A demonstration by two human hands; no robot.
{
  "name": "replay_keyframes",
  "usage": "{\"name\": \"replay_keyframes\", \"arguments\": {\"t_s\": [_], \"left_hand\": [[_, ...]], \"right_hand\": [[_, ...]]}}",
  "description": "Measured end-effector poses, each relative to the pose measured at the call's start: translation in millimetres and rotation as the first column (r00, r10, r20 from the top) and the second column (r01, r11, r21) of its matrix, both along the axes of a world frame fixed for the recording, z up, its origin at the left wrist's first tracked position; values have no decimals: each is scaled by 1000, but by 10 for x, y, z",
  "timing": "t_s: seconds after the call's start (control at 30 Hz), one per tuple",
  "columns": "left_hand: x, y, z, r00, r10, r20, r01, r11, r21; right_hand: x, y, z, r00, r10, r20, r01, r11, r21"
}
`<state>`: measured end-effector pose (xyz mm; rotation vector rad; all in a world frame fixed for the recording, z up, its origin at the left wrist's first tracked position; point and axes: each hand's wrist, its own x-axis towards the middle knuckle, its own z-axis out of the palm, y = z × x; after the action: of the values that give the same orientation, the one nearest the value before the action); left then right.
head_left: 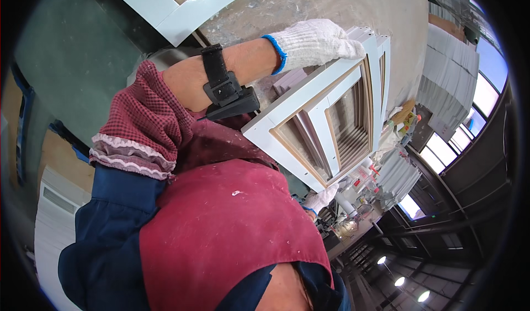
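Note:
My left hand (323, 41), in a white knitted glove with a blue cuff, is closed over the upper edge of a white frame (323, 131). This frame has a crossbar and openings edged in brown, and it stands tilted in front of my apron. More white frames show through its openings and just behind it. At the frame's opposite edge is my gloved right hand (322, 198), its fingers closed against the border and partly hidden. A black strap with a black device (223, 90) circles my left forearm.
Another white frame (182, 16) lies at the upper left on a worn brownish work surface (248, 13). Tall stacks of pale sheets (450, 73) stand at the right. Bottles and small items (364, 187) clutter the area past my right hand. Boards (61, 217) lean at the left.

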<state>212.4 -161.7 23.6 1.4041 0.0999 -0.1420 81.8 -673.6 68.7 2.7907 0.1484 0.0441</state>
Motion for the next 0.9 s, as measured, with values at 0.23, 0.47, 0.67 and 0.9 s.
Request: {"name": "replay_keyframes", "arguments": {"t_s": [0.23, 0.47, 0.67, 0.9], "left_hand": [[-11, -62, -61, 998, 13, -65, -22, 990, -142], [-167, -87, -112, 997, -83, 1, 72, 857, -510], [-277, -254, -114, 944, 168, 284, -110, 972, -208], [-80, -331, 59, 576, 119, 808, -618, 712, 335]], "right_hand": [[-3, -44, 24, 999, 25, 39, -20, 992, -124], [116, 79, 85, 835, -470, -286, 309, -31, 951], [49, -456, -53, 869, -415, -269, 344, 116, 932], [93, -410, -112, 911, -397, -115, 234, 266, 935]]}}
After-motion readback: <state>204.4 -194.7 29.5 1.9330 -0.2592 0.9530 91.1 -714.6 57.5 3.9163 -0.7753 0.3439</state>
